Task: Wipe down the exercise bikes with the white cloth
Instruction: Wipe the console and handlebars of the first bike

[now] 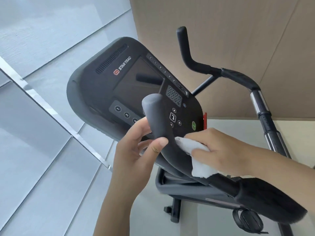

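White cloth [197,155] on the bike's near handlebar [158,126]

Right hand [219,150] presses it against the grip, fingers bunched round it; left hand [136,150] grips the bar just beside.

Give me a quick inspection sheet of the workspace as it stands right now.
Surface: pale floor under the bike.
Job's things: white cloth pressed on the near handlebar of the exercise bike; console dark, screen off.
Clutter: nothing seen.
Grips: left hand holds the near handlebar; right hand grips the cloth.
Cables: nothing seen.
Surroundings: frosted glass panels on the left, tan wall behind, far handlebar untouched.
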